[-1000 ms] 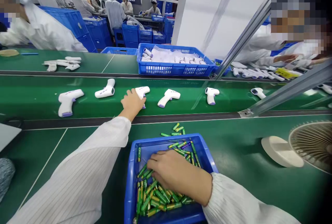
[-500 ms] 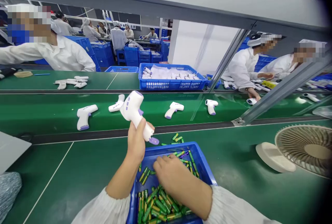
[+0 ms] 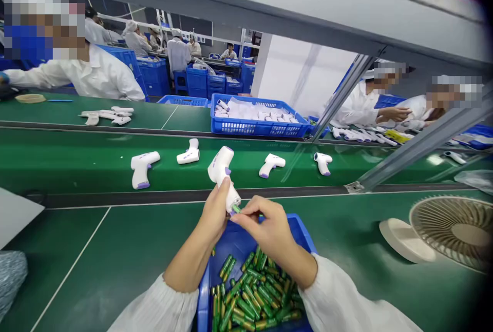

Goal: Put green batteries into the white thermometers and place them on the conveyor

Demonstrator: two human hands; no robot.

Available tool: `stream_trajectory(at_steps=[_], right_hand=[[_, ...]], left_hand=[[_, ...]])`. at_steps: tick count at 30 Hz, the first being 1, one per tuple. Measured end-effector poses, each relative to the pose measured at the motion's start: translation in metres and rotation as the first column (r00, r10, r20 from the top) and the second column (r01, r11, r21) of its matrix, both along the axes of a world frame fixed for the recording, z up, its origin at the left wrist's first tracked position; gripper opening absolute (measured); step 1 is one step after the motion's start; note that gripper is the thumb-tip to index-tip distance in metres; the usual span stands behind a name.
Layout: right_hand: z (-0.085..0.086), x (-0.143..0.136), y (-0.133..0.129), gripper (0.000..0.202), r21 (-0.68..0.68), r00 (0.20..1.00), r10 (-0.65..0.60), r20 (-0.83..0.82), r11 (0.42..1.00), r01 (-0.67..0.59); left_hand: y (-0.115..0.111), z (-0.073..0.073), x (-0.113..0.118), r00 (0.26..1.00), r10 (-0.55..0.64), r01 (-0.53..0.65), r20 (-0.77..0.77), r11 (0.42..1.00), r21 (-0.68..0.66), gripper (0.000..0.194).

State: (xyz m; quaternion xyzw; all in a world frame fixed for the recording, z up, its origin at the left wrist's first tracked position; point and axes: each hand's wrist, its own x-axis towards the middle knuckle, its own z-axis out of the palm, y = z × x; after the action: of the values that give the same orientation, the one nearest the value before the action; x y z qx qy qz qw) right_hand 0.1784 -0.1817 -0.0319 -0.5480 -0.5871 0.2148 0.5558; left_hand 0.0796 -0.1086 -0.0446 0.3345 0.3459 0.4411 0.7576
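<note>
My left hand is closed around the handle of a white and purple infrared thermometer, its head tilted up and away. The handle's lower end is open and points toward my right hand. Between that hand's thumb and fingertips is a green battery, its tip at the handle opening; how far it sits inside I cannot tell. Below both hands stands a blue tray holding many loose green and gold batteries.
Several thermometers lie on the green conveyor belt ahead. Beyond it is a blue crate of white parts. A fan stands at right, below a slanting metal post. Co-workers in white sit across the line.
My right hand has risen from the tray to the thermometer's handle with a battery. My left hand has moved slightly right and down with the thermometer. The belt's thermometers have shifted right.
</note>
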Motion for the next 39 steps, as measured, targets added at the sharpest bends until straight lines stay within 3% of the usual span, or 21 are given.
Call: stream_trajectory(at_steps=[2, 4, 6, 7, 9, 11, 12, 13, 15, 18, 20, 23, 25, 29, 32, 34, 35, 37, 39], right_hand=[[0.004, 0.004, 0.002, 0.030, -0.059, 0.988, 0.018, -0.153, 0.998, -0.027], [0.009, 0.009, -0.002, 0.030, -0.082, 0.983, 0.011, -0.182, 0.996, -0.026], [0.011, 0.011, -0.012, 0.024, -0.138, 0.994, 0.107, 0.021, 0.985, -0.103], [0.010, 0.011, -0.019, 0.017, -0.191, 0.959, 0.209, 0.190, 0.966, -0.172], [0.002, 0.006, -0.031, 0.002, -0.318, 0.741, 0.423, 0.522, 0.902, -0.291], [-0.011, -0.001, -0.039, 0.009, -0.398, 0.482, 0.509, 0.713, 0.860, -0.319], [-0.017, -0.005, -0.041, 0.009, -0.417, 0.398, 0.515, 0.759, 0.854, -0.311], [-0.022, -0.008, -0.041, 0.010, -0.432, 0.346, 0.518, 0.782, 0.851, -0.298], [-0.027, -0.011, -0.041, 0.015, -0.454, 0.317, 0.522, 0.792, 0.850, -0.266], [-0.020, -0.005, -0.040, 0.014, -0.478, 0.377, 0.538, 0.754, 0.843, -0.247], [-0.010, 0.003, -0.040, 0.008, -0.443, 0.543, 0.493, 0.680, 0.866, -0.231], [0.009, 0.010, -0.037, 0.014, -0.288, 0.875, 0.206, 0.439, 0.954, -0.080], [0.019, 0.009, -0.031, 0.017, -0.242, 0.965, 0.059, 0.256, 0.970, 0.005], [0.029, 0.005, -0.014, 0.015, -0.364, 0.992, 0.075, -0.103, 0.925, -0.108], [0.030, 0.009, -0.006, 0.031, -0.474, 0.910, 0.097, -0.402, 0.829, -0.298], [0.027, 0.013, -0.005, 0.037, -0.494, 0.860, 0.097, -0.501, 0.784, -0.375], [0.025, 0.014, -0.005, 0.037, -0.479, 0.860, 0.090, -0.502, 0.799, -0.364], [0.018, 0.013, -0.007, 0.034, -0.366, 0.925, 0.054, -0.375, 0.909, -0.201], [0.012, 0.010, -0.009, 0.036, -0.106, 0.995, 0.027, -0.093, 0.994, -0.037]], left_hand=[[0.001, 0.003, -0.002, 0.992, -0.106, 0.112, 0.072, 0.990, -0.089, 0.046], [0.004, 0.005, -0.005, 0.968, -0.169, 0.201, 0.188, 0.965, -0.171, 0.038], [0.008, 0.007, -0.008, 0.933, -0.162, 0.248, 0.320, 0.936, -0.248, 0.033], [0.009, 0.008, -0.009, 0.920, -0.144, 0.255, 0.364, 0.926, -0.279, 0.032], [0.011, 0.009, -0.010, 0.915, -0.120, 0.251, 0.386, 0.917, -0.310, 0.031], [0.010, 0.010, -0.010, 0.925, -0.118, 0.235, 0.362, 0.925, -0.299, 0.030], [0.009, 0.011, -0.010, 0.928, -0.119, 0.230, 0.352, 0.928, -0.292, 0.030], [0.009, 0.011, -0.010, 0.929, -0.119, 0.228, 0.350, 0.930, -0.288, 0.030], [0.008, 0.010, -0.010, 0.928, -0.116, 0.225, 0.355, 0.932, -0.284, 0.030], [0.008, 0.010, -0.009, 0.930, -0.113, 0.217, 0.350, 0.937, -0.274, 0.031], [0.007, 0.009, -0.008, 0.936, -0.111, 0.206, 0.335, 0.942, -0.265, 0.032], [0.006, 0.007, -0.006, 0.953, -0.108, 0.180, 0.284, 0.954, -0.241, 0.035], [0.004, 0.006, -0.005, 0.967, -0.103, 0.157, 0.231, 0.960, -0.231, 0.037], [0.001, 0.005, -0.003, 0.989, -0.057, 0.086, 0.138, 0.972, -0.218, 0.043], [-0.003, 0.003, -0.001, 0.995, -0.055, 0.067, 0.082, 0.987, -0.149, 0.049], [-0.006, 0.002, 0.000, 0.996, -0.079, 0.082, 0.042, 0.993, -0.088, 0.052], [-0.007, 0.002, 0.000, 0.995, -0.094, 0.095, 0.023, 0.993, -0.066, 0.053], [-0.008, 0.003, 0.000, 0.992, -0.123, 0.123, 0.002, 0.990, -0.067, 0.053], [-0.007, 0.005, -0.002, 0.992, -0.125, 0.128, 0.033, 0.984, -0.120, 0.051]])
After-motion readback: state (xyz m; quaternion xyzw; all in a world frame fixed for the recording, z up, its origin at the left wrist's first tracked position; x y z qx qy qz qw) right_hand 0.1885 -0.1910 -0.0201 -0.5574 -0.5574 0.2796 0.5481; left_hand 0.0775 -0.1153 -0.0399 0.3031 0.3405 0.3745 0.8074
